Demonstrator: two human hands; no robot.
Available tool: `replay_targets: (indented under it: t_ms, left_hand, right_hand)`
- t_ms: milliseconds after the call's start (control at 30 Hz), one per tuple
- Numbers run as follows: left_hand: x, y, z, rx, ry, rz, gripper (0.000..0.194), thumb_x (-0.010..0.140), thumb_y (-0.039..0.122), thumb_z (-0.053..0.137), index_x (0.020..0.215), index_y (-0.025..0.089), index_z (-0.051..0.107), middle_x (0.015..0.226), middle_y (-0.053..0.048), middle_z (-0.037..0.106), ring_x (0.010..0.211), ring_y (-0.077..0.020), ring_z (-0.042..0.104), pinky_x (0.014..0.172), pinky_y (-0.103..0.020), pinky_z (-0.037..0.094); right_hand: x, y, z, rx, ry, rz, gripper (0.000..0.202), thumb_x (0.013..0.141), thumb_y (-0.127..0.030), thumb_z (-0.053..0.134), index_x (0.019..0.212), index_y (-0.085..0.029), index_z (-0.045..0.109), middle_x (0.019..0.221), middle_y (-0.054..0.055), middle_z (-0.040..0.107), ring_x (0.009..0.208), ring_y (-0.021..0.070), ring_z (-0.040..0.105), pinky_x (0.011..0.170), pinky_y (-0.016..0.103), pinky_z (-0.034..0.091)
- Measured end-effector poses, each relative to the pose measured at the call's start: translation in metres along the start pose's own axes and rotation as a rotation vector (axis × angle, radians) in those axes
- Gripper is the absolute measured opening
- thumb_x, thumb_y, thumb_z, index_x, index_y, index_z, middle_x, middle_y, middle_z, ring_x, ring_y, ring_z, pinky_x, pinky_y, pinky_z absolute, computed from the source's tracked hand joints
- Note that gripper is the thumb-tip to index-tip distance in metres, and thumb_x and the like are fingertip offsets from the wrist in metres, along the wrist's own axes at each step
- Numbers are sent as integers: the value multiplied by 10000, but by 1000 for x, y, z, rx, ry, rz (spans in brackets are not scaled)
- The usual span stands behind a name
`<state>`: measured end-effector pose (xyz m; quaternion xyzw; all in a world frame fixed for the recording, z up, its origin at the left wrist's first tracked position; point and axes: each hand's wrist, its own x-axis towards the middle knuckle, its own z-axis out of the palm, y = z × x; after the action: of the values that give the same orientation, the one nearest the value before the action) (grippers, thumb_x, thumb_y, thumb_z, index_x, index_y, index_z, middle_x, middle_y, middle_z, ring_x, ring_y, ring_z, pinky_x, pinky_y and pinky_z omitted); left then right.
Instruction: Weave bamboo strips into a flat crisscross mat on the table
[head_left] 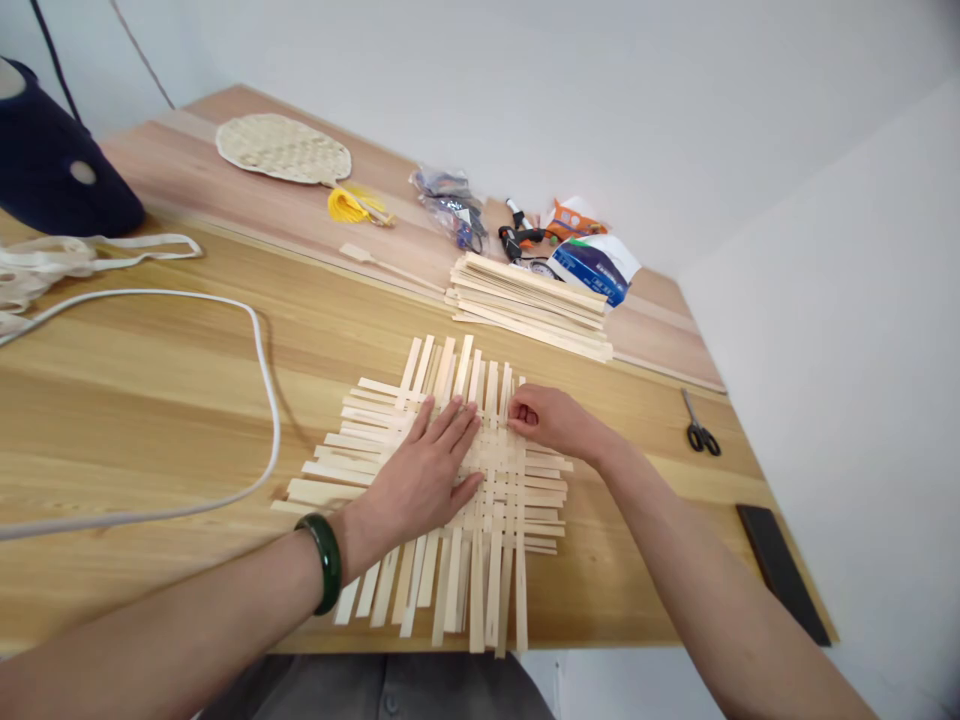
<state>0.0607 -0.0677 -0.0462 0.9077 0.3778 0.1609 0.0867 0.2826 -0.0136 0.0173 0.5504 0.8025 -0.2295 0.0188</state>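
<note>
A mat of pale, flat bamboo strips (495,490) woven crosswise lies near the table's front edge, its loose strip ends sticking out on all sides. Flat on the middle of the weave rests my left hand (431,465), fingers spread, with a dark green bangle (321,563) on the wrist. My right hand (551,420) is at the mat's upper right corner. Its fingers are curled in a pinch at the end of an upright bamboo strip there. The fingertips partly cover the strip.
Behind the mat lies a stack of loose strips (532,305). Further back are a woven fan (281,148), a yellow tassel (349,205), a glue gun (519,240) and a blue packet (589,268). Scissors (701,432) and a black slab (781,570) lie right; a white cord (266,350) curves left.
</note>
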Motion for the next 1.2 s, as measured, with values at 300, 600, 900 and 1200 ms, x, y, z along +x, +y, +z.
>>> replay_targets:
  t_ms: [300,600,900,1200]
  left_hand:
    - [1,0,-1,-7,-19,-6,620,988,452,385,1451,41,413,1545,-168,393,1477,-323,267,1230,-536,149]
    - [2,1,-3,-7,-21,-7,598,989,438,377,1432,41,442,1538,-177,397,1473,-334,276,1223,-550,164]
    - [1,1,-2,-14,-5,-5,597,989,427,382,1441,40,432,1543,-177,388,1475,-333,270,1223,-552,171]
    - [1,1,-1,10,-8,4,601,985,425,396,1448,43,424,1534,-177,406,1476,-332,269,1227,-537,144]
  right_hand:
    - [6,-4,-6,-62,-54,38,109,803,-101,585,729,-178,609,742,-4,612,671,124,506,627,240,350]
    - [2,-34,5,-525,-115,69,168,933,-109,497,984,-127,656,997,140,675,849,230,637,592,301,366]
    - [-8,-36,27,-645,-37,45,321,871,49,399,1032,-98,634,990,175,654,888,261,624,565,307,397]
    - [-11,-34,29,-636,-4,89,295,881,18,415,1032,-107,635,1014,178,649,910,255,610,608,301,419]
